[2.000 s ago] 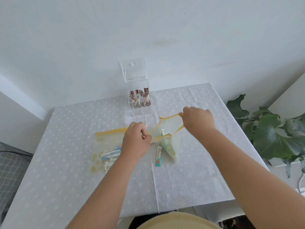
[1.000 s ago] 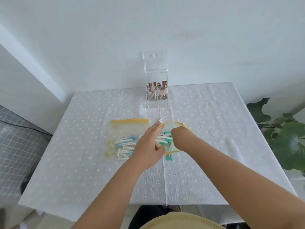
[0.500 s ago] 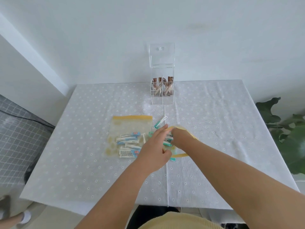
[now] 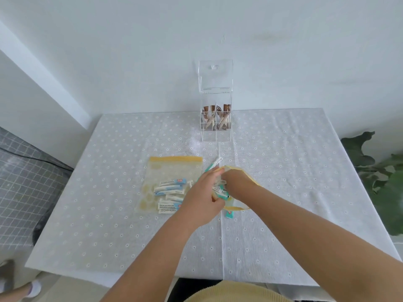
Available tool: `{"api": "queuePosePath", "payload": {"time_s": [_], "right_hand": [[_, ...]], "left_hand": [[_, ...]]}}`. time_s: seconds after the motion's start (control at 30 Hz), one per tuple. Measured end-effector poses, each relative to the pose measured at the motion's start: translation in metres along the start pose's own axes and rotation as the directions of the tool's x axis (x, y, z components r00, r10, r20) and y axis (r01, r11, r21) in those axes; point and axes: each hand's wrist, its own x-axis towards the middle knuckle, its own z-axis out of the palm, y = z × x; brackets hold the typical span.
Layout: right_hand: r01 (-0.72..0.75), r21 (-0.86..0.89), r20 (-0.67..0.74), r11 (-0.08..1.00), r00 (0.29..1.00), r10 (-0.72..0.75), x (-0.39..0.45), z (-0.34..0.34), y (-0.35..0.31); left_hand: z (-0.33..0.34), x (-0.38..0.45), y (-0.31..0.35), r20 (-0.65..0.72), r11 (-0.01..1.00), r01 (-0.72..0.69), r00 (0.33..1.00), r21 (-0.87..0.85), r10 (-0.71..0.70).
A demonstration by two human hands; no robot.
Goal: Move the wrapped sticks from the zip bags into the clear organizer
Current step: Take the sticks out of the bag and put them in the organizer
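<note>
The right hand [image 4: 236, 182] is pushed into the mouth of the open zip bag [image 4: 239, 207]; its fingers are hidden inside among the wrapped sticks [image 4: 220, 189], so whether they grasp any cannot be told. The left hand [image 4: 204, 196] sits just beside it, fingers extended along the bag's near lip, seemingly holding it open.

To the left lies a second zip bag [image 4: 172, 171], sealed flat on the table [image 4: 294, 171], with blue-ended sticks inside. One loose stick [image 4: 213, 164] lies just beyond the hands; another [image 4: 229, 214] pokes out beneath the bag.

The clear organizer [image 4: 216, 118] stands well behind, lid up, brown sticks already in its back compartments.

A good grab likely means gathering several sticks parallel while the left hand pins the bag down.

Two seconds earlier both hands were stretching the bag's mouth apart above the table; now it rests down and the right hand has gone in.
</note>
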Motion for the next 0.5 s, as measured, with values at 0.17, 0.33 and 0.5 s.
{"api": "queuePosePath", "payload": {"time_s": [0.17, 0.33, 0.5], "right_hand": [[0.099, -0.057, -0.043, 0.993, 0.994, -0.102, -0.033, -0.024, -0.011], [0.194, 0.53, -0.147, 0.826, 0.98, -0.135, -0.065, -0.078, -0.007], [0.308, 0.822, -0.341, 0.48, 0.94, -0.02, -0.016, -0.139, 0.011]], "left_hand": [[-0.013, 0.007, -0.003, -0.047, 0.999, 0.006, 0.999, -0.04, -0.008], [-0.025, 0.011, -0.006, -0.105, 0.991, 0.028, 0.994, -0.128, -0.041], [-0.029, 0.01, -0.003, -0.094, 0.977, 0.09, 0.99, -0.194, -0.11]]}}
